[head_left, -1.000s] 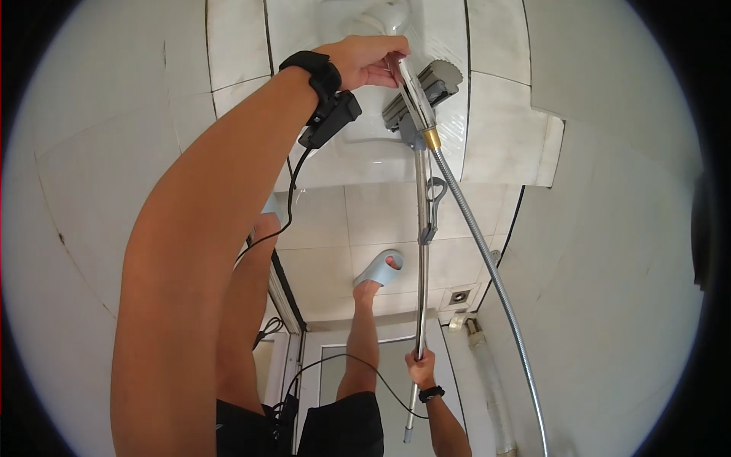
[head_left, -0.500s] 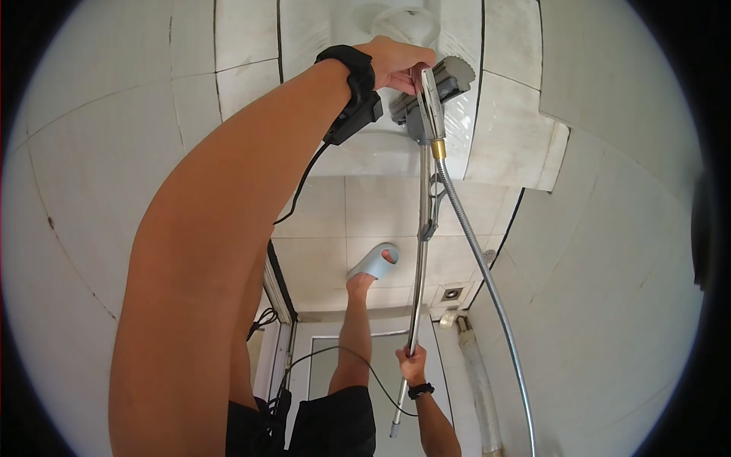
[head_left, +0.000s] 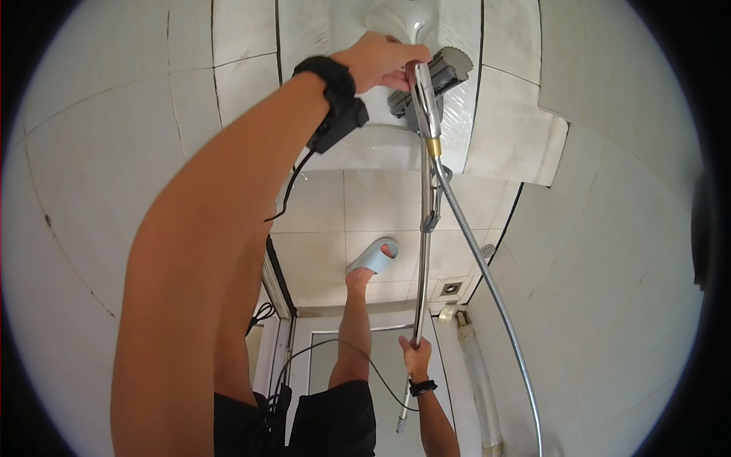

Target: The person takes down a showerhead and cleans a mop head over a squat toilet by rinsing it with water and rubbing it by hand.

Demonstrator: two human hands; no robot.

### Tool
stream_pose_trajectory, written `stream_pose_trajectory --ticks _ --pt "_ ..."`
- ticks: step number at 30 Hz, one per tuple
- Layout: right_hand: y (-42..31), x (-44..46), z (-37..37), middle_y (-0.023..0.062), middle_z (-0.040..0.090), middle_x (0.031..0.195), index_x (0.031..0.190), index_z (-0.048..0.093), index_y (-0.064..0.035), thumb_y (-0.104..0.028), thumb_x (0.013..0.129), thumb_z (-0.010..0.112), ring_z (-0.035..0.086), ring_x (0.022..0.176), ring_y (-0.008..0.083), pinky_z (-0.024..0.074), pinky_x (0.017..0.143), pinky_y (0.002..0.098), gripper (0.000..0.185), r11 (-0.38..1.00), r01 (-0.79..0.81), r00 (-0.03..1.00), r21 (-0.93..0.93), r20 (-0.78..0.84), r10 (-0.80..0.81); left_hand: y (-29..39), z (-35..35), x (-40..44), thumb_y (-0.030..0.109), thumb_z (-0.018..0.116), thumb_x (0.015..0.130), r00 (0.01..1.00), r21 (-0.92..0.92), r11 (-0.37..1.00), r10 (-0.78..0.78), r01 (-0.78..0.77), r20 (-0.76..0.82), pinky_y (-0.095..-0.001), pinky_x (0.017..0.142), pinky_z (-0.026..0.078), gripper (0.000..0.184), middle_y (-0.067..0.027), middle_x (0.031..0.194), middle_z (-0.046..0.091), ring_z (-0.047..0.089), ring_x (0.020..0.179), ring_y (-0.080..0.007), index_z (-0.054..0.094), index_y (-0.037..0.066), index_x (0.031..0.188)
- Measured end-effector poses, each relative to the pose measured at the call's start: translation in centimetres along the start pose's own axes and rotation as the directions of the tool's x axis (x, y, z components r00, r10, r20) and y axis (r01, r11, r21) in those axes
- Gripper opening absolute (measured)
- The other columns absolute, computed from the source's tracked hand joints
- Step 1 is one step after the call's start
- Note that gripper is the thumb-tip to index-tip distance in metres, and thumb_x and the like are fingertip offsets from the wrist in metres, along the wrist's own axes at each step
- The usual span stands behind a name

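Note:
My left hand [head_left: 384, 62] is closed around the upper end of a chrome shower head [head_left: 428, 103] on a metal hose. Just beyond its tip is a shiny streak that looks like running water. Behind the shower head, the grey head of a sponge mop [head_left: 452, 70] lies tilted over a white ceramic basin [head_left: 373, 145]. Lower down, my right hand [head_left: 416, 359] grips the mop's metal pole, thumb along it. The shower head and my left fingers partly hide the mop head and upper pole.
The flexible hose [head_left: 499, 297] runs down the right side. A raised tiled step [head_left: 510, 129] surrounds the basin. A floor drain [head_left: 451, 289] and a wrapped pipe [head_left: 476, 373] lie to the right. My slippered foot [head_left: 373, 257] stands on the tiles; a black cable [head_left: 335, 348] crosses below.
My left hand and the shower head have shifted slightly left and up. My right hand and the pole's lower end moved a little up and right. A shiny streak now shows above the shower head.

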State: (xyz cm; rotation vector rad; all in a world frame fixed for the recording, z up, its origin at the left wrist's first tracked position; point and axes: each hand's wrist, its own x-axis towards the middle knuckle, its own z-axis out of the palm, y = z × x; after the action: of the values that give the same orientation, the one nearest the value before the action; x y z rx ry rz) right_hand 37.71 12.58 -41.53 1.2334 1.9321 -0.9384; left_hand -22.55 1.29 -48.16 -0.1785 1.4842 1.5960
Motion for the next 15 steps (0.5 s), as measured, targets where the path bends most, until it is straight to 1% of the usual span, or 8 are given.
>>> stream_pose_trajectory --ticks 3,5,6,7,8,10,14,15 --pt "0.5 -0.3 -0.2 -0.0017 0.039 0.048 0.056 0.044 -0.0053 -0.029 0.079 0.076 0.035 0.046 0.0086 0.0281 0.043 0.0291 0.046 1.0 -0.029 0.999 -0.004 -0.027 0.029 -2.9 -0.1 -2.3 0.021 0.069 0.085 0.997 -0.118 0.99 0.069 -0.073 -0.039 -0.0323 0.085 0.056 0.039 -0.0151 0.1 0.066 0.067 0.089 -0.0215 0.052 -0.009 0.103" --pt "0.5 0.2 -0.3 -0.0023 0.039 0.048 0.057 0.044 -0.0055 -0.032 0.081 0.075 0.034 0.046 0.0084 0.0278 0.042 0.0287 0.047 1.0 -0.016 1.0 0.006 -0.016 0.017 -4.2 1.2 -5.1 0.016 0.067 0.086 0.978 -0.136 0.991 -0.024 -0.005 -0.209 -0.0325 0.084 0.056 0.034 -0.0159 0.098 0.065 0.067 0.091 -0.0218 0.051 -0.009 0.104" --pt "0.9 0.2 -0.4 -0.0029 0.039 0.049 0.057 0.044 -0.0057 -0.034 0.083 0.073 0.034 0.045 0.0082 0.0275 0.042 0.0283 0.048 1.0 -0.019 1.0 0.011 0.008 0.019 -5.7 1.4 -6.4 0.015 0.067 0.086 0.982 -0.296 0.954 -0.011 -0.046 -0.189 -0.0345 0.085 0.056 0.033 -0.0154 0.098 0.065 0.067 0.094 -0.0228 0.051 -0.008 0.103" --pt "2.0 0.7 0.0 0.011 0.048 0.049 0.06 0.052 0.003 -0.037 0.082 0.07 0.046 0.047 0.0209 0.0369 0.048 0.0378 0.049 0.981 -0.166 0.984 0.097 0.078 0.159 -7.3 2.0 -7.3 0.015 0.069 0.085 0.961 -0.292 0.956 -0.044 -0.04 -0.275 -0.0324 0.08 0.057 0.031 -0.0124 0.095 0.064 0.066 0.092 -0.0202 0.051 -0.005 0.1" --pt "3.3 1.0 0.4 0.011 0.048 0.049 0.06 0.052 0.003 -0.037 0.082 0.07 0.046 0.047 0.0209 0.0369 0.048 0.0378 0.049 0.984 -0.151 0.987 0.093 0.067 0.145 -7.9 2.6 -8.6 0.014 0.07 0.085 0.951 -0.266 0.964 -0.068 -0.015 -0.302 -0.0306 0.078 0.056 0.03 -0.0106 0.093 0.063 0.066 0.09 -0.0183 0.051 -0.003 0.099" --pt "4.7 1.8 1.0 -0.0027 0.043 0.05 0.057 0.044 -0.007 -0.041 0.088 0.066 0.039 0.043 0.0072 0.0304 0.04 0.0271 0.051 0.999 0.024 0.997 -0.034 0.075 -0.022 -8.7 3.4 -10.6 0.012 0.071 0.084 0.936 -0.248 0.968 -0.114 0.029 -0.333 -0.0276 0.073 0.056 0.028 -0.0075 0.092 0.06 0.064 0.085 -0.0148 0.05 -0.001 0.098" --pt "1.0 2.6 0.0 -0.0022 0.044 0.048 0.058 0.047 -0.0064 -0.041 0.089 0.065 0.048 0.046 0.0077 0.0376 0.043 0.0261 0.05 0.987 -0.148 0.965 0.069 0.227 0.129 -11.5 3.9 -11.8 0.005 0.07 0.083 0.943 -0.341 0.94 -0.119 0.006 -0.312 -0.027 0.071 0.056 0.025 -0.0055 0.09 0.058 0.065 0.087 -0.0158 0.05 0.001 0.097" --pt "1.4 2.9 0.3 0.0006 0.049 0.047 0.059 0.052 -0.0033 -0.039 0.089 0.065 0.051 0.047 0.0099 0.04 0.045 0.0275 0.049 0.989 -0.149 0.967 0.012 0.212 0.143 -12.2 4.0 -12.1 0.005 0.07 0.083 0.942 -0.353 0.936 -0.121 0.003 -0.314 -0.027 0.071 0.056 0.025 -0.0055 0.09 0.058 0.065 0.087 -0.0158 0.05 0.001 0.097"
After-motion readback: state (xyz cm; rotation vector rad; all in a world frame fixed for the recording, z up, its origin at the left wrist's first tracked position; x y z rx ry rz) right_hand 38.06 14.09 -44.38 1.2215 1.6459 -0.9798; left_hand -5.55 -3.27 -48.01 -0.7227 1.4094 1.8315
